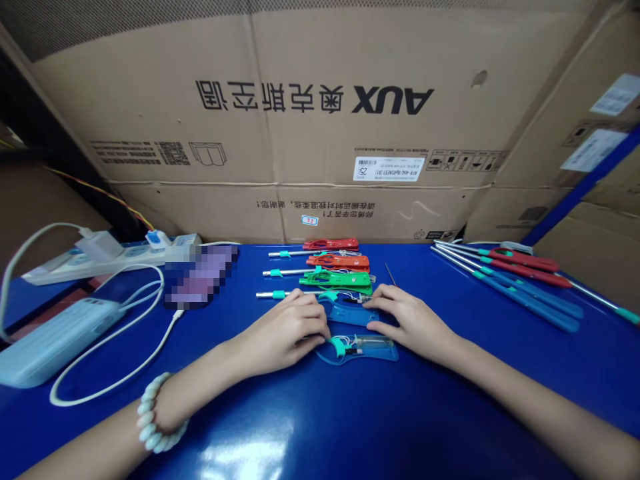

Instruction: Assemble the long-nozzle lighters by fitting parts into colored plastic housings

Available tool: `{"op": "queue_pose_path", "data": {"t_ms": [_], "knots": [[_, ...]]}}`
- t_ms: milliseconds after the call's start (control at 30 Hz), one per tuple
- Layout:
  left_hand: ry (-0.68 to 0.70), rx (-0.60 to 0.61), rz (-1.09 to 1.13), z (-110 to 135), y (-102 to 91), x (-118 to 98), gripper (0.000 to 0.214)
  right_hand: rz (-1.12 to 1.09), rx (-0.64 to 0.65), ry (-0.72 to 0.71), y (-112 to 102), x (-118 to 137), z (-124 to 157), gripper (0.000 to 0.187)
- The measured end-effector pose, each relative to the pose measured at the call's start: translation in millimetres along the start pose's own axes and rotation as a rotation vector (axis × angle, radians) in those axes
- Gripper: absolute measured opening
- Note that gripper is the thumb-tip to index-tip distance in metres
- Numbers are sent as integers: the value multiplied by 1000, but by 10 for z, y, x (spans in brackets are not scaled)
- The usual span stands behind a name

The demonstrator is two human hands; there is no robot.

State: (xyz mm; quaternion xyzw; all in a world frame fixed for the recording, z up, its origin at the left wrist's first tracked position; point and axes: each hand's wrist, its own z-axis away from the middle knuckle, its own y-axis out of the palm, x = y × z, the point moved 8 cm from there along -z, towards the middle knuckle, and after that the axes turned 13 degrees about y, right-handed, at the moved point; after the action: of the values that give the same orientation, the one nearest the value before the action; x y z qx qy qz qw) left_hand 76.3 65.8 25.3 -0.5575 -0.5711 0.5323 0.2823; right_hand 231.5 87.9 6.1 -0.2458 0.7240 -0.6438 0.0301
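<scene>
Both hands are at a blue long-neck lighter (353, 313) lying in the middle of the table. My left hand (287, 331) has its fingers curled over the left end of its handle, where the fingertips are partly hidden. Thumb and fingers of my right hand (413, 323) close on the right end. Just in front lies an open blue lighter shell (383, 353) with a teal trigger (339, 345), white wires and a clear tank inside. Behind are a green lighter (340, 281), an orange lighter (340, 263) and a red lighter (333, 244), their metal tubes pointing left.
Several assembled red and blue lighters (535, 293) lie at the right. To the left are a power strip (135, 255), a light-blue power bank (63, 340), a blurred phone (205, 277) and a looping white cable (163, 347). A large cardboard box (300, 147) stands behind the blue table (310, 427).
</scene>
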Motion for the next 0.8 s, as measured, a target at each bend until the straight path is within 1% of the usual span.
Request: {"op": "queue_pose_path", "data": {"t_ms": [133,300,500,633,800], "knots": [[-1,-12,-5,0,55,6,14,-5,4,-3,-6,11,3,26],[17,-40,-28,-21,59,-46,15,-3,-2,-12,-7,20,10,25],[94,3,-209,-60,90,-164,23,5,-24,-15,-14,35,19,24],[122,20,-352,-61,119,-187,25,16,-46,-20,-3,32,17,26],[137,7,-412,-48,133,-192,23,54,-70,-31,10,40,14,27]]}}
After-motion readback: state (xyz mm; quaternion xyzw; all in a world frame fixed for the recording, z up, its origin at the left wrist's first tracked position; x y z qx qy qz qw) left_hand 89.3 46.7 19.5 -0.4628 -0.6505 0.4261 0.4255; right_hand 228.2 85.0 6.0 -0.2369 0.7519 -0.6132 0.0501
